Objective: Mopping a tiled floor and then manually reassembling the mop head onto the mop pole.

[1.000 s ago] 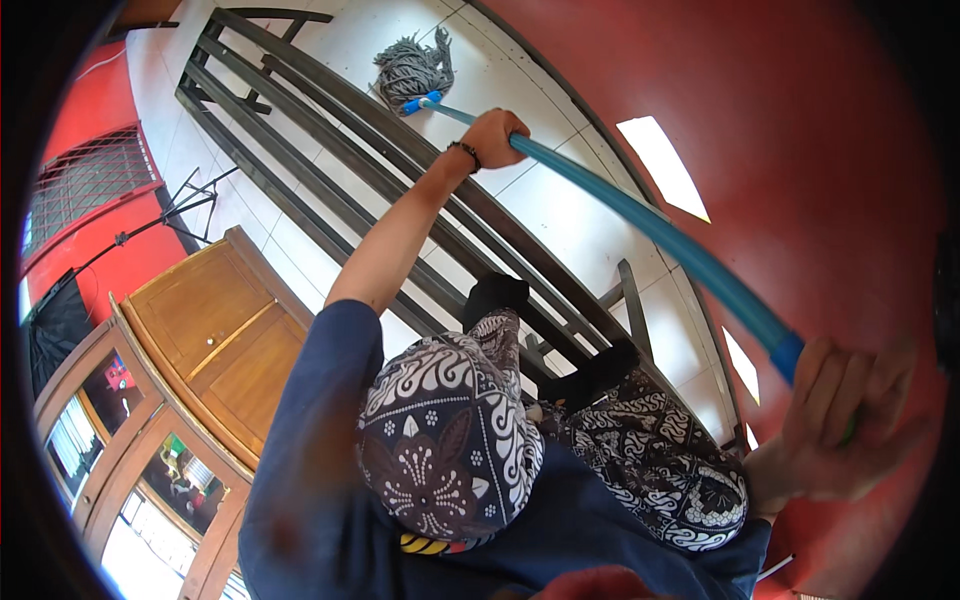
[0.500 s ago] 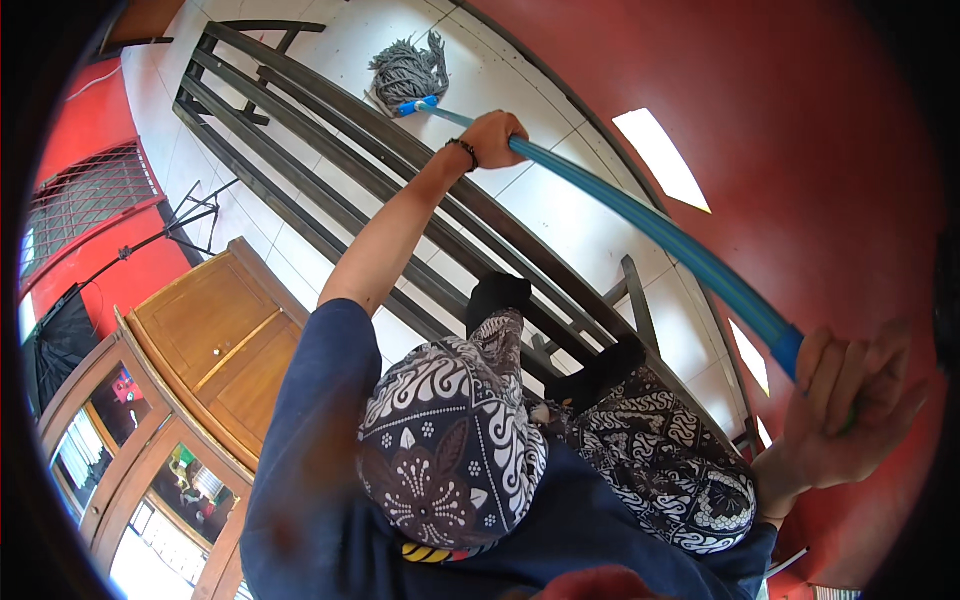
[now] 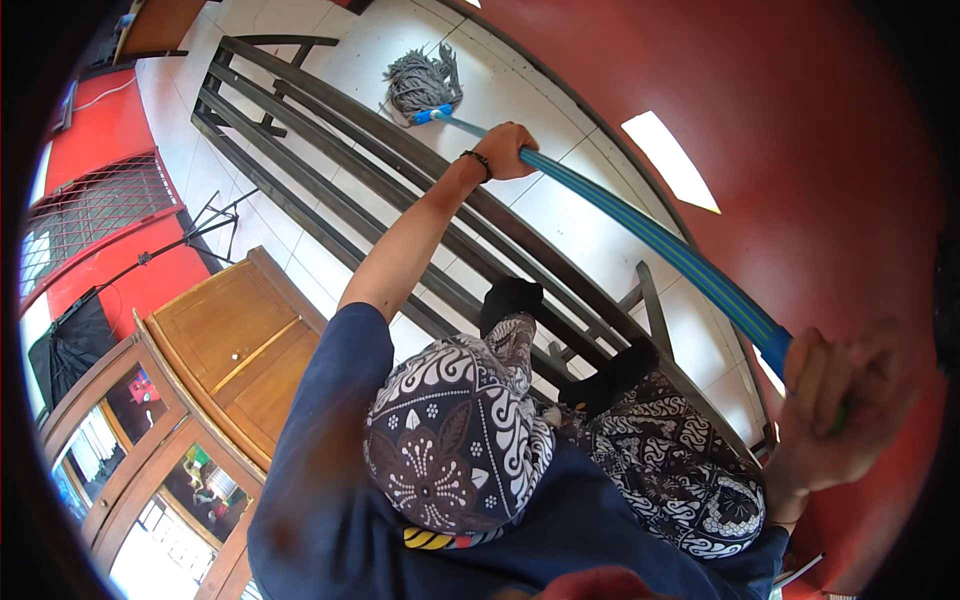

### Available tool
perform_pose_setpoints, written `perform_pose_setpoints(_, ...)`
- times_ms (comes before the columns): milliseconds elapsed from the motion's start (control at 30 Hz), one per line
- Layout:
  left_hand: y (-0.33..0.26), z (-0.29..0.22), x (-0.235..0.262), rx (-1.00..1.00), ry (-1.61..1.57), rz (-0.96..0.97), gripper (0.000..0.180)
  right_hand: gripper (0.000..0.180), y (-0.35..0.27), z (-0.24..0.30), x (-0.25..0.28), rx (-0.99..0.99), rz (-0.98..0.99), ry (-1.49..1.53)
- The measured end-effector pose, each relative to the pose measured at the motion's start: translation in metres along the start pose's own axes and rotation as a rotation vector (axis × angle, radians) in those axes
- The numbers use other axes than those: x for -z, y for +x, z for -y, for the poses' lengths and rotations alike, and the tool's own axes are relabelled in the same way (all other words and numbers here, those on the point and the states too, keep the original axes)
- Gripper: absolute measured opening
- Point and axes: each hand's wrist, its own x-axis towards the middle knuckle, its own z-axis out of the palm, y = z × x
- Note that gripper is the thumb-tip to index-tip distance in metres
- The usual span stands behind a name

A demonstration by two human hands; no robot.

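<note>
A mop with a long blue striped handle slants across the view. Its grey string head lies on the white tiled floor beyond a dark slatted bench, joined to the handle by a bright blue connector. My left hand, with a dark bracelet at the wrist, is wrapped round the lower part of the handle above the bench's far edge. At the right, my right hand closes over the handle's top end; its fingers are slightly blurred, and a bit of green shows between them.
The long slatted bench runs under my left arm, and my black-socked feet are over its slats. A red wall borders the floor on the right. A wooden cabinet and a black stand are at the left.
The whole view has shifted slightly, moving the bench and mop head right and down. My right hand and the handle's top end have moved a little left relative to the bench. Both grips stay.
</note>
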Motion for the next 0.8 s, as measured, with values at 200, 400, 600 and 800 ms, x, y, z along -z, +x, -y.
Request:
perform_pose_setpoints(200, 0.018, -0.003, 0.009, 0.109, 0.125, 0.072, 0.019, 0.055, 0.008, -0.005, 0.016, 0.071, -0.180, -0.035)
perform_pose_setpoints(400, 0.015, 0.008, 0.008, 0.099, 0.077, 0.110, 0.013, 0.048, 0.007, -0.018, 0.009, 0.025, -0.023, -0.013)
perform_pose_setpoints(600, 0.001, 0.021, -0.013, -0.044, 0.012, -0.077, 0.016, 0.052, -0.005, -0.013, -0.012, 0.121, -0.037, -0.020)
perform_pose_setpoints(800, 0.007, 0.031, 0.029, 0.107, 0.230, 0.146, 0.014, 0.058, 0.005, -0.025, -0.012, -0.042, 0.092, -0.155)
